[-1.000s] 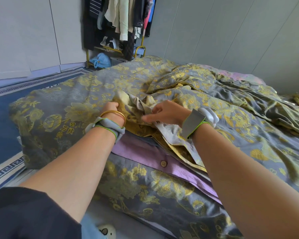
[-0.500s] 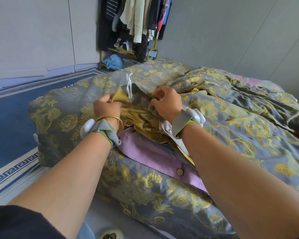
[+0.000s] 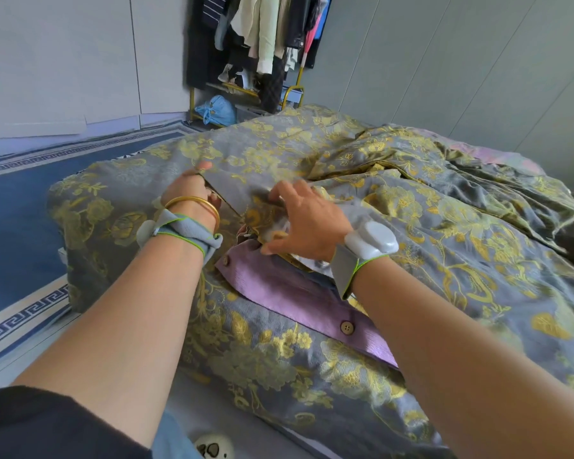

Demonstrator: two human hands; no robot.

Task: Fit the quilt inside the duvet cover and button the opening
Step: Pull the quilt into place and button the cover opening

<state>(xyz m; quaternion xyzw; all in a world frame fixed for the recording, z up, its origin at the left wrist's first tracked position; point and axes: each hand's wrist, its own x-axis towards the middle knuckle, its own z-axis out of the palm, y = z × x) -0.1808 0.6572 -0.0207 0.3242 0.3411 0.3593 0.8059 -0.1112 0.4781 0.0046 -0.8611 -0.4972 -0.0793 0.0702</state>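
Gripping the upper flap of the grey, gold-flowered duvet cover [image 3: 444, 226] at its opening, the left hand [image 3: 189, 190] curls round the edge, thumb on top. The right hand [image 3: 307, 226] rests with fingers spread and fairly straight on bunched yellow-and-white quilt cloth [image 3: 274, 228] showing in the gap. Just below runs the lilac button strip [image 3: 289, 293], its two round brown buttons [image 3: 346, 327] undone. The padded cover lies across the bed [image 3: 193, 395].

- Left hand [image 3: 188, 192], arm outstretched, grips the opening edge of the grey gold-flowered fabric duvet cover [image 3: 444, 246], thumb on top.
- Right hand [image 3: 307, 226], fingers spread, rests on the cover.
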